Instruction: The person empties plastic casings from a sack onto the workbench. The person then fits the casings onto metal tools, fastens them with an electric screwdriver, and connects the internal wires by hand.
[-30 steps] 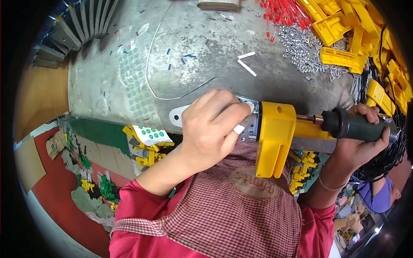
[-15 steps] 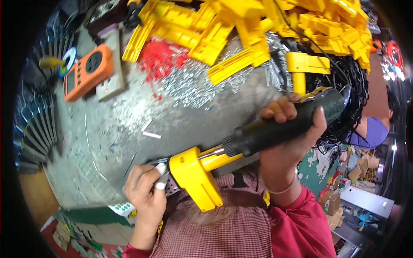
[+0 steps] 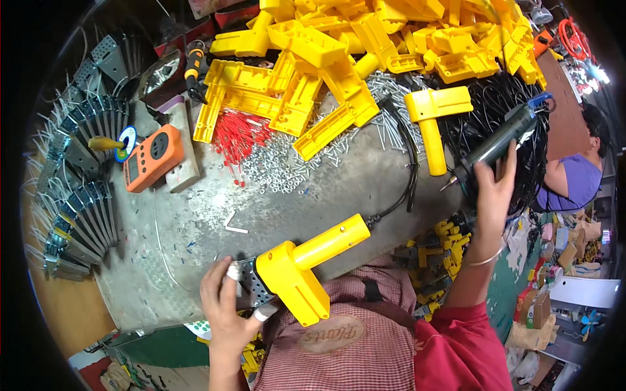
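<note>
A yellow plastic tool housing (image 3: 293, 280) with a tubular handle lies at the front edge of the bench, its black cord (image 3: 407, 156) running from the handle's end. A perforated metal plate (image 3: 255, 285) sticks out of the housing's left end. My left hand (image 3: 228, 309), with white coverings on thumb and finger, grips the plate by its edges. Toward the right, a dark electric screwdriver (image 3: 499, 144) with a blue hanging end is tilted, bit down to the left. My right hand (image 3: 493, 189) is just below its body, thumb and fingers apart, perhaps still touching it.
Yellow housing shells (image 3: 313, 49) are heaped at the back, with one assembled yellow housing (image 3: 432, 120) beside coiled black cords (image 3: 521, 169). Red-sleeved parts (image 3: 238, 140), nuts (image 3: 280, 173) and screws (image 3: 391, 130) lie mid-bench. Left are an orange meter (image 3: 153, 159) and metal plates (image 3: 85, 215). Another person (image 3: 577, 176) sits right.
The screwdriver has come away from the yellow housing, up and to the right, and my right hand has opened around it. My left hand remains at the metal plate, with its fingers spread wider.
</note>
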Available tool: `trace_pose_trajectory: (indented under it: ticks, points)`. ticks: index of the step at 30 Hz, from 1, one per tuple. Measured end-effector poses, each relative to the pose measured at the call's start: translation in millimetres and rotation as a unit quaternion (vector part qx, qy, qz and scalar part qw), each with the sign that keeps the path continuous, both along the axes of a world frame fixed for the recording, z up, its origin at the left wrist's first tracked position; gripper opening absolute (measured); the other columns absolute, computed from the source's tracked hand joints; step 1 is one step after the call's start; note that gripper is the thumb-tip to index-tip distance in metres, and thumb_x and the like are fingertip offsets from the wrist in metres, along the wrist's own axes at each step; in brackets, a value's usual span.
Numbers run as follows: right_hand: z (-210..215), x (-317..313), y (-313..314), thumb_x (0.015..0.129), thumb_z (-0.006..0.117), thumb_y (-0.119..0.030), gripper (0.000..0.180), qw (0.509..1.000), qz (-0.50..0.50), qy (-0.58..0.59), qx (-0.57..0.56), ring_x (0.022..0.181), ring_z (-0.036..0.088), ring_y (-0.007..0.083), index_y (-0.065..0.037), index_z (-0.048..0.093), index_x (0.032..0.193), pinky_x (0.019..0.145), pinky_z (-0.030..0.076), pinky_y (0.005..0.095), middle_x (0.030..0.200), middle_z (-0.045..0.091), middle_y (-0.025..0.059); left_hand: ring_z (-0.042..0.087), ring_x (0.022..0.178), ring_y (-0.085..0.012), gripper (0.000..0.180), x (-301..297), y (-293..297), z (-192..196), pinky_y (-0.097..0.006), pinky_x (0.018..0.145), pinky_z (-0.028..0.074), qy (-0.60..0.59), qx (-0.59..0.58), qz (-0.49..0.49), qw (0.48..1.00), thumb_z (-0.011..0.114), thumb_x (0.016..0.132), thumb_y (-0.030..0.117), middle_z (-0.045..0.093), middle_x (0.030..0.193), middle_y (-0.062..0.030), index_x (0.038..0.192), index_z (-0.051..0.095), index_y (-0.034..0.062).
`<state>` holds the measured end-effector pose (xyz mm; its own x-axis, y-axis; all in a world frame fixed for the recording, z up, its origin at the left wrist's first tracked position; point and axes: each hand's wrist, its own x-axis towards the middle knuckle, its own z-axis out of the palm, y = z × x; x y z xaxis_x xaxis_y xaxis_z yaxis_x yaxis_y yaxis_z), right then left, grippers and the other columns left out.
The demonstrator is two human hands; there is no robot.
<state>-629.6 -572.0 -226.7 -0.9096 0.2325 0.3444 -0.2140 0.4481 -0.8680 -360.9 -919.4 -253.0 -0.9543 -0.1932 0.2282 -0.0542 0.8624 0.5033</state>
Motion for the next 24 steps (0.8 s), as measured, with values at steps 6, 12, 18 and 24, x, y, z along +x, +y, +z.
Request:
trace_pose_trajectory:
  ticks: [6,12,18,24]
  points:
    - [34,25,-67,0.077,0.066,-0.003,0.023,0.959,0.004,0.17,0.225,0.112,0.053,0.0281,-0.003,0.068,0.1,0.096,0.04,0.0385,0.111,0.061,0.0144,0.05,0.112,-0.0395,0.077,3,5,-10,-0.049,0.091,0.04,0.014,-0.034,0.005,0.999,0.08,0.067,0.036,0.047,0.131,-0.0216,0.131,0.046,0.0073]
    - [3,-79,-131,0.064,0.072,-0.02,0.019,0.777,0.134,0.234,0.569,0.098,0.05,0.0286,-0.004,0.069,0.075,0.079,0.04,0.0409,0.095,0.057,0.0102,0.054,0.107,-0.0386,0.079,10,-1,-20,-0.048,0.087,0.045,0.106,-0.047,-0.007,0.993,0.083,0.061,0.024,0.05,0.127,-0.0219,0.13,0.045,0.0086]
    - [18,-57,-114,0.073,0.069,-0.012,0.027,0.868,0.121,0.235,0.421,0.104,0.058,0.0301,0.003,0.065,0.095,0.094,0.043,0.0382,0.106,0.064,0.0167,0.066,0.098,-0.0334,0.056,43,-19,14,-0.044,0.071,0.049,0.121,-0.109,-0.01,0.987,0.08,0.06,0.038,0.065,0.102,-0.0123,0.102,0.059,0.0072]
    - [108,36,-239,0.091,0.056,-0.009,0.02,0.858,0.44,0.207,0.166,0.089,0.063,0.0207,0.003,0.061,0.106,0.081,0.048,0.0312,0.097,0.065,0.0119,0.056,0.052,-0.027,0.036,82,-93,32,-0.037,0.05,0.042,0.122,-0.165,0.159,0.966,0.07,0.078,0.029,0.057,0.061,-0.009,0.1,0.064,0.001]
